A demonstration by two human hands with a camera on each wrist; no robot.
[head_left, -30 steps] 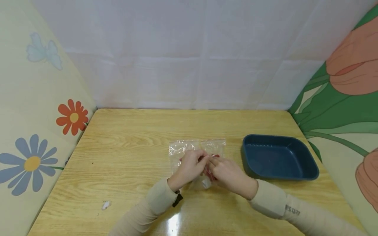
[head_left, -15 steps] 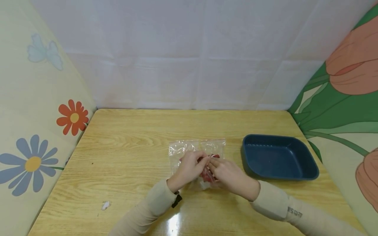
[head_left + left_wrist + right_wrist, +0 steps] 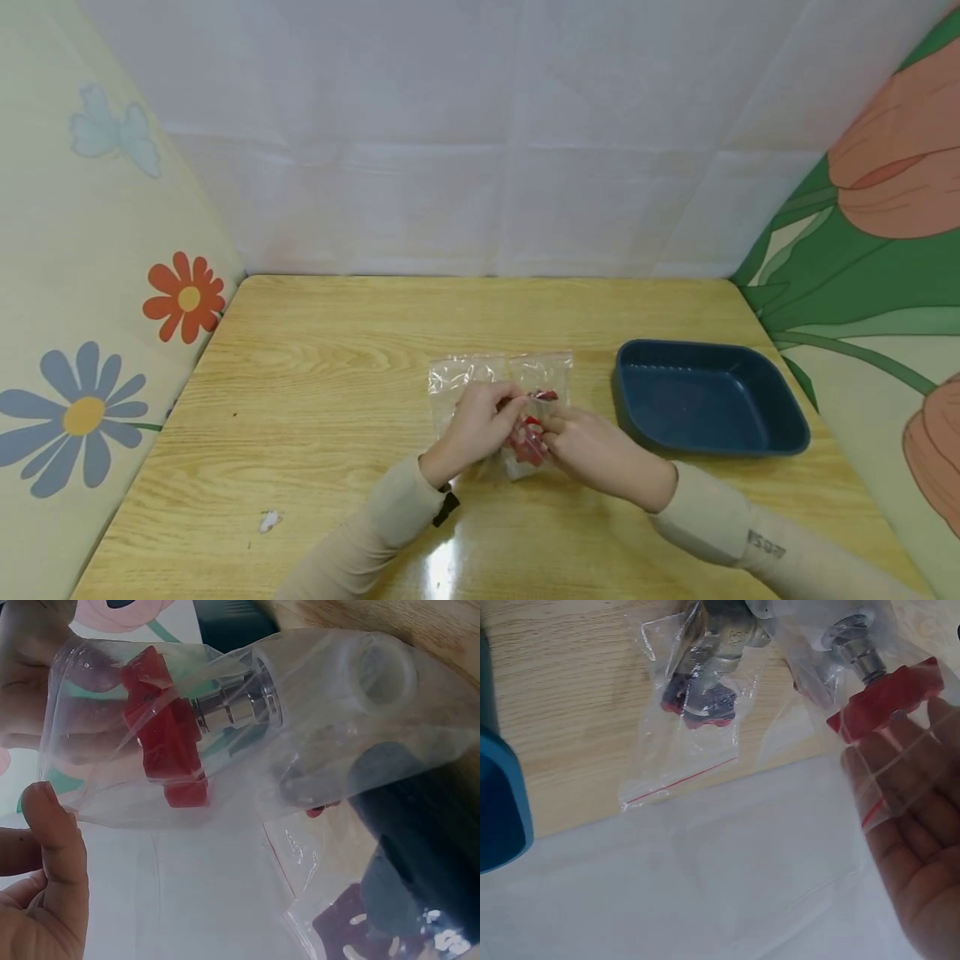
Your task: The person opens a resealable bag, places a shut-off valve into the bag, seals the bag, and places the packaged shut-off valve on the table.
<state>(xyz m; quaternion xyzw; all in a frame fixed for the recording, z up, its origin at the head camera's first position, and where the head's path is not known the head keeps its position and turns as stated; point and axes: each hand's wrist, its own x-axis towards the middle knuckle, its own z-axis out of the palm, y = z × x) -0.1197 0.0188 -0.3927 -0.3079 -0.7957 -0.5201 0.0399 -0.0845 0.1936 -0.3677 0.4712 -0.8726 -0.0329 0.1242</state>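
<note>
A clear zip bag (image 3: pixel 315 742) hangs between both hands. Inside it are a red handwheel (image 3: pixel 169 739) with a shiny metal stem (image 3: pixel 229 709), and a white ring-shaped end (image 3: pixel 382 671). My left hand (image 3: pixel 476 425) pinches the bag's edge with thumb and forefinger. The right hand (image 3: pixel 596 450) grips the opposite edge; in the right wrist view its fingers (image 3: pixel 900 769) lie against the film by the red handwheel (image 3: pixel 889 697). On the table behind lie more clear bags, one (image 3: pixel 679 769) holding a dark red knob (image 3: pixel 697 701) and a metal fitting.
A deep blue bin (image 3: pixel 701 400) stands on the wood-grain table (image 3: pixel 337 333), right of the hands. A small whitish patch (image 3: pixel 270 522) shows on the table at the left. White cloth (image 3: pixel 450 192) and flower-printed panels surround the tabletop.
My right hand has shifted slightly right, away from the left hand. Between them the bag has turned: the white end no longer shows in the head view, and more red is visible.
</note>
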